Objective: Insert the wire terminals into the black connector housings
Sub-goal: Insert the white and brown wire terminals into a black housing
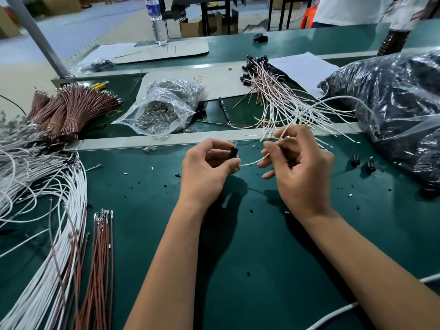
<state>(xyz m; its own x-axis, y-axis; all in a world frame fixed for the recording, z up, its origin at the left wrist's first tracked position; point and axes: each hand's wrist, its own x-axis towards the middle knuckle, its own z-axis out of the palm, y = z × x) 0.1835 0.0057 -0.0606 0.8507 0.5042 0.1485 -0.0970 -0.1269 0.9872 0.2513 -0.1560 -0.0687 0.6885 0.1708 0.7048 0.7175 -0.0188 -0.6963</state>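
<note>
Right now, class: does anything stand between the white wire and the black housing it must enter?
Nothing visible does. The left hand pinches the black housing; the right hand holds the white wire, which runs straight across the gap between the hands. The wire's tip is hidden behind the left thumb.

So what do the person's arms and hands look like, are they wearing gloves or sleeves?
No gloves and no sleeves in view. The left hand and right hand are bare, and both forearms are bare to the picture's lower edge. I see no rings, watch or wristbands. Fingernails look short and unpainted.
</note>
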